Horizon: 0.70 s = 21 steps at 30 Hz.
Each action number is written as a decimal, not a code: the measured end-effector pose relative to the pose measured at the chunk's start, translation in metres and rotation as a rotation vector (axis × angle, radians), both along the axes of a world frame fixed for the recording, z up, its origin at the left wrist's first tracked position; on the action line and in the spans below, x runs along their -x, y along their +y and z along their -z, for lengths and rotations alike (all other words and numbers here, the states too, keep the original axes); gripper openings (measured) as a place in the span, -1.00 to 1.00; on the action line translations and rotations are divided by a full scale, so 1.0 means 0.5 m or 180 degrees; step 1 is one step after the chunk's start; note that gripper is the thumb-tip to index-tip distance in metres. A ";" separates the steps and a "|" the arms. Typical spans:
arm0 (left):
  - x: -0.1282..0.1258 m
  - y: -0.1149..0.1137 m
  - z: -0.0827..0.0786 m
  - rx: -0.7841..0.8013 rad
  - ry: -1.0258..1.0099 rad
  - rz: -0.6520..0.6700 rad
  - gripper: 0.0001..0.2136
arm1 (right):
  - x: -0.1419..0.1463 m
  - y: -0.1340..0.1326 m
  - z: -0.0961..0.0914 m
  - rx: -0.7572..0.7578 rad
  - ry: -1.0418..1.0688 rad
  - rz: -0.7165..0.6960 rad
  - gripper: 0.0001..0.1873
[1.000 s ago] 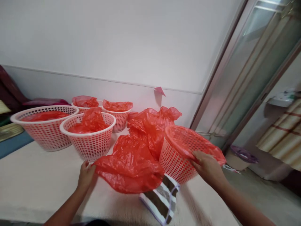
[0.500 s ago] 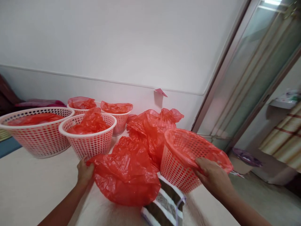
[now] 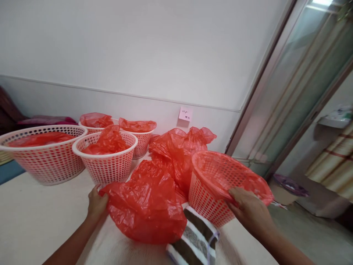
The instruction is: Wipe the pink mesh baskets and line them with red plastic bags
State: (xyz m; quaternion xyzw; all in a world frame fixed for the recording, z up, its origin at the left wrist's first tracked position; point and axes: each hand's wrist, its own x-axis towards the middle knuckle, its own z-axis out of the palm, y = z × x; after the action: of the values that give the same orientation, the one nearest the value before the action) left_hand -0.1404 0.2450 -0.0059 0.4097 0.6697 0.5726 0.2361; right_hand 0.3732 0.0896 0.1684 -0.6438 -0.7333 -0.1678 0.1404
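Note:
My left hand (image 3: 97, 201) pinches the left edge of a loose red plastic bag (image 3: 146, 213), which spreads crumpled over the table. On the right, my right hand (image 3: 245, 206) grips the near rim of a white perforated plastic basket (image 3: 209, 202). That basket is tilted, and red plastic film lines it and folds over its rim. Behind the loose bag lies a heap of more red plastic bags (image 3: 176, 154). A striped brown, grey and white towel (image 3: 195, 237) lies below the basket, partly covered by the bag.
Several white baskets with red bags inside stand at left, including a large one (image 3: 49, 167) and a smaller one (image 3: 110, 163). A pink note (image 3: 185, 114) hangs on the wall. A bin with a purple bag (image 3: 289, 186) stands on the floor at right.
My left hand has shifted slightly left and down with the bag edge. The pink note, lifted before, now lies flatter against the wall. My right hand keeps its hold on the basket rim.

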 end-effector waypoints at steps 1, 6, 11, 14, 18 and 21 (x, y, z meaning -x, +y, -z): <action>0.004 -0.010 0.000 0.0026 -0.0082 0.0057 -0.67 | 0.002 -0.001 -0.001 -0.0001 -0.0008 0.0009 -0.86; 0.025 -0.078 0.003 0.0126 -0.0555 0.0441 -0.61 | -0.008 -0.002 -0.001 -0.0036 0.0053 -0.0033 -0.86; 0.045 -0.188 0.018 0.0144 -0.0837 0.0633 -0.43 | -0.060 -0.004 -0.004 -0.0390 0.0118 -0.0198 -0.83; 0.050 -0.264 0.029 0.0247 -0.0843 0.0674 -0.39 | -0.083 -0.014 -0.021 -0.0876 -0.0089 -0.0205 -0.75; 0.029 -0.347 0.037 0.0382 -0.0863 0.0781 -0.37 | -0.063 -0.038 -0.074 -0.1409 -0.0513 -0.0265 -0.67; -0.007 -0.388 0.032 0.0408 -0.0929 0.0926 -0.38 | -0.014 -0.061 -0.125 -0.1706 -0.0483 -0.0403 -0.67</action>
State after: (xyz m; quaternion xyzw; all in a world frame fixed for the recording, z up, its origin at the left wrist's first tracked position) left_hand -0.1371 0.0513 -0.0217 0.3989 0.5973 0.5420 0.4363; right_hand 0.3801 0.0590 0.2310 -0.5223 -0.7099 -0.3942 0.2604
